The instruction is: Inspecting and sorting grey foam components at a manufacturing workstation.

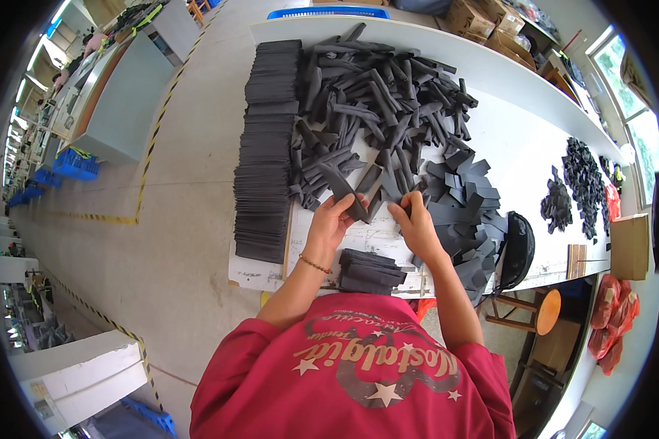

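My left hand [333, 218] is closed around a dark grey folded strip [342, 189] of thin, cloth-like material, which slants up to the left out of my fingers. A little to the right, my right hand [417, 223] pinches the lower end of another dark grey strip [392, 184]; its fingertips partly cover that end. Beyond both hands spreads a loose heap of rolled or folded dark strips [373, 95]. Close to my body, between my forearms, lies a small neat stack of dark strips [370, 272].
A long row of tightly stacked dark pieces [267, 154] lines the table's left side. Flat dark pieces [465, 197] and a black pouch [518, 249] lie right of my right hand. Small dark piles [582, 179] sit farther right. A round wooden stool [547, 312] stands beside the table [527, 146].
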Demonstrator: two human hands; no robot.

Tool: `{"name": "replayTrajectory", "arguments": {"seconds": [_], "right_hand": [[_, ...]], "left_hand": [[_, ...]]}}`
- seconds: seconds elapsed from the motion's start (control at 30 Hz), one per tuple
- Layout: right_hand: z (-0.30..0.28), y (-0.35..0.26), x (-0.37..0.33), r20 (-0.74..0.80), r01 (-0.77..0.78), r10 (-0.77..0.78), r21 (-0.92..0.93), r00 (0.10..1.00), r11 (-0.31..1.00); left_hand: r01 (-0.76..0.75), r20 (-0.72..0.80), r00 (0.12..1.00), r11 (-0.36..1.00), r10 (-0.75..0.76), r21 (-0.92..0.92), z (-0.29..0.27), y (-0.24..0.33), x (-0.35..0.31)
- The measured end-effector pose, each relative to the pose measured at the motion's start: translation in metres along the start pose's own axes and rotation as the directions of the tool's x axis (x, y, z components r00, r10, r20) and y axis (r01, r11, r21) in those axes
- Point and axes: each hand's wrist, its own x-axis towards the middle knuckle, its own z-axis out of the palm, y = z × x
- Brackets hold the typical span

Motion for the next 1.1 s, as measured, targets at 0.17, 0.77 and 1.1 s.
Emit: {"name": "replayTrajectory", "arguments": {"seconds": [0.17,0.77,1.1], "right_hand": [[0.005,0.009,-0.021,-0.064,0.24,-0.239,0.0,0.969,0.971],[0.02,0.012,-0.032,-0.173,0.289,-0.283,0.004,0.943,0.957],[0.035,0.011,-0.03,-0.255,0.386,-0.433,-0.214,0.865,0.897]], "left_hand": [[0.007,-0.074,0.997,0.992,-0.016,-0.122,-0.008,0.005,0.009],[-0.022,-0.104,0.995,0.995,0.012,-0.098,-0.01,0.003,0.012],[0.002,-0.089,0.996,0.999,-0.007,-0.052,0.0,0.003,0.003]]}}
